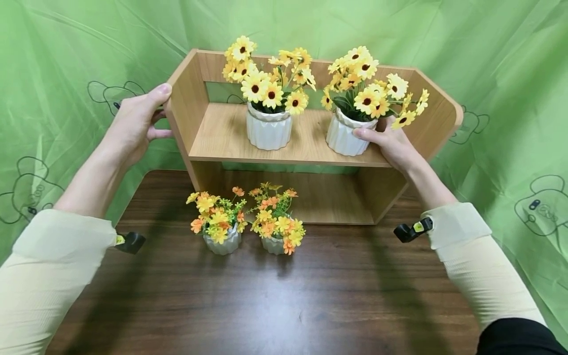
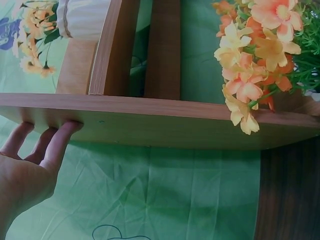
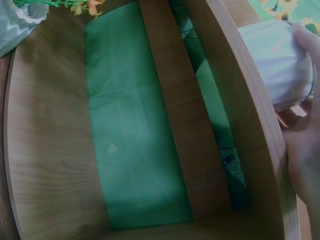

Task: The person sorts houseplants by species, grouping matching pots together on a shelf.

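In the head view, my right hand (image 1: 395, 143) grips a white fluted pot (image 1: 343, 133) of yellow daisies on the upper board of a wooden shelf (image 1: 306, 158). Its thumb lies across the pot's front; the other fingers are partly hidden behind. The same pot (image 3: 277, 62) shows in the right wrist view. To its left stands a matching daisy pot (image 1: 268, 130), untouched. My left hand (image 1: 133, 118) touches the shelf's left side panel, thumb tip at the edge. Extended fingers (image 2: 57, 145) rest against that panel's outer face in the left wrist view.
Two smaller pots of orange and yellow flowers, a left one (image 1: 224, 241) and a right one (image 1: 273, 245), stand on the dark wooden table (image 1: 248, 305) before the shelf. A green curtain (image 1: 133, 34) hangs behind and at both sides.
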Demonstrator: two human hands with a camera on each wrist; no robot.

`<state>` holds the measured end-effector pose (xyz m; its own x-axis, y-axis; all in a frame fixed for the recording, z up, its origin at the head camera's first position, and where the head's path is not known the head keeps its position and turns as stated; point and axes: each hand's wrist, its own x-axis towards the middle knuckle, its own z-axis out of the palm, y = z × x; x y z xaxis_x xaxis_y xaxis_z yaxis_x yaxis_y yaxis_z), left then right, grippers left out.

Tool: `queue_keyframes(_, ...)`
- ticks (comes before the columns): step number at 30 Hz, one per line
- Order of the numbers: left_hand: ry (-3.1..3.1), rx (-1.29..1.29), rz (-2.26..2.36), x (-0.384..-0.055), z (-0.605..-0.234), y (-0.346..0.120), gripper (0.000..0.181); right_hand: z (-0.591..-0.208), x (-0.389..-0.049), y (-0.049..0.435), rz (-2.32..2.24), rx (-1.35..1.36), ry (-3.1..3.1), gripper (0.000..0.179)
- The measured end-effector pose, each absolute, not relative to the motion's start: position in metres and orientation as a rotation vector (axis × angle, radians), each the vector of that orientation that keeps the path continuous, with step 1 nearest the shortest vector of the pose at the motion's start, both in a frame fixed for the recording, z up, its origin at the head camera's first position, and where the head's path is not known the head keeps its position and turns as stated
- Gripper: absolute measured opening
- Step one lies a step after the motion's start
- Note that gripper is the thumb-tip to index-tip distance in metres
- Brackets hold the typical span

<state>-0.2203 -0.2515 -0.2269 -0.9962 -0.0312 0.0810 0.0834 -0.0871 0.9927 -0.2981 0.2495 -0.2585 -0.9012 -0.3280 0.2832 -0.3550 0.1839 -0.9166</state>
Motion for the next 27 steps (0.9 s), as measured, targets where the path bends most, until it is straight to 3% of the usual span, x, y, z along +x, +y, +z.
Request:
queue_keyframes(5, -2.074, -0.056, -2.258, -0.22, -0.227, -0.254, 0.058, -0.259, -0.298, 0.247, 1.811, 0.678, -2.431, 0.059)
queue_keyframes(12, -2.089, -0.053, -2.254, -0.22, -0.226, -0.253, 0.06, -0.261, -0.297, 0.247, 1.747, 0.656, -2.429, 0.055)
queue_keyframes(21, -2.041, -0.084, -2.281, -0.219, -0.226, -0.251, 0.052, -0.26, -0.29, 0.25, 1.885, 0.79, -2.221, 0.062)
queue_keyframes(27, -2.066, -0.063, -2.26, -0.218, -0.226, -0.251, 0.059, -0.267, -0.277, 0.251, 1.707, 0.536, -2.34, 0.045)
